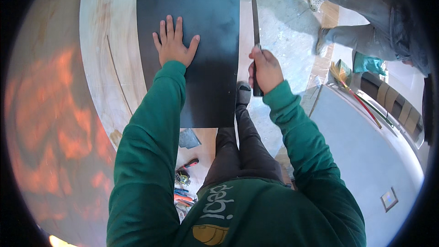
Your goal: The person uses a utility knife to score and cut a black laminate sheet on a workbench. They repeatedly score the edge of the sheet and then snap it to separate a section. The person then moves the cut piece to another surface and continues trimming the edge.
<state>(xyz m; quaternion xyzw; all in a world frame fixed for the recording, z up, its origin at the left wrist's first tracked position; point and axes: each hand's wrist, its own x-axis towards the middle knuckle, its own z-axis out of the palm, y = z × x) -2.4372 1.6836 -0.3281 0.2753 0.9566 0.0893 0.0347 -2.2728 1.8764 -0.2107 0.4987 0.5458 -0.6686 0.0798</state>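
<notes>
My left hand (174, 45) lies flat with fingers spread on a dark board (206, 87). The board rests over a pale wooden sheet (98, 27), on which a thin dark line or strip runs at the left. To the right of the dark board's long edge, my right hand (265, 71) is closed round the dark handle of a long, narrow-bladed tool (255, 18), possibly a saw. Its blade points away from me, apart from the board. My legs and one foot show below and beside the board.
Another person (347, 36) stands at the right. Near them are a broom (340, 75), a teal bag (366, 64) and a white panel (366, 146). Several hand tools (183, 178) lie under my left side. A grey surface (45, 87) with orange light spans the far left.
</notes>
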